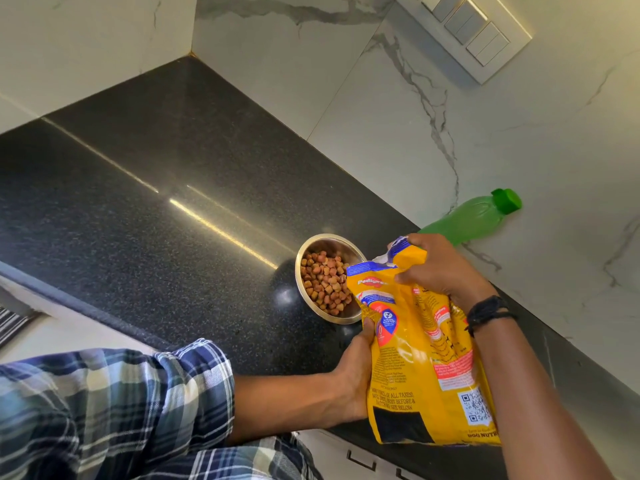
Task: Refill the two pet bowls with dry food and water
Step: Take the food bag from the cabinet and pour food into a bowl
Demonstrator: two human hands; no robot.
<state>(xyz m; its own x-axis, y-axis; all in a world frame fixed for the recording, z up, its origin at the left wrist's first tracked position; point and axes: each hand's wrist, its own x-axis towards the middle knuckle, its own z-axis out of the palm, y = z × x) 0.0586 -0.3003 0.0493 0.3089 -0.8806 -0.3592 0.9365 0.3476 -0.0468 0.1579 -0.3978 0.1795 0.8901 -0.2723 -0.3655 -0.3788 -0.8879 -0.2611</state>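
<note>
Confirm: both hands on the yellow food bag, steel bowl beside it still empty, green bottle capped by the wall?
Not quite. In the head view the steel bowl already holds kibble. The rest stands: left hand and right hand hold the yellow food bag, and the green bottle is capped by the wall.

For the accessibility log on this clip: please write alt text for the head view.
Both hands hold a yellow dog food bag at a steel bowl of kibble on a black counter: left hand at its side, right hand gripping its top. A capped green bottle stands behind.
</note>
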